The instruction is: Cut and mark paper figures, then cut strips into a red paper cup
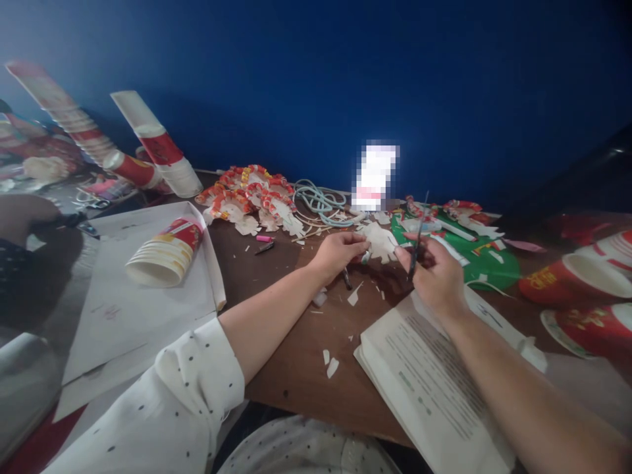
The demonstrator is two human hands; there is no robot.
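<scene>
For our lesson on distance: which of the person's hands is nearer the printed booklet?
Right. The right hand is by the far edge of the printed booklet; the left hand is farther off, to the left.

Matt paper cutout (379, 241), metal-looking scissors (418, 243), smooth wood-look tabletop (281, 355), smooth paper cups (165, 255), cloth sleeve (197, 368)

Dim room, bright pixelated patch (374, 174), softly blurred sides, cups (548, 283) stretched near right edge

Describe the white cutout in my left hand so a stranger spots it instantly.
Over the brown table, find the left hand. Its fingers pinch the jagged white cutout, near the right hand and its dark tool. Unlike the red-trimmed pieces piled behind, it's held.
</scene>
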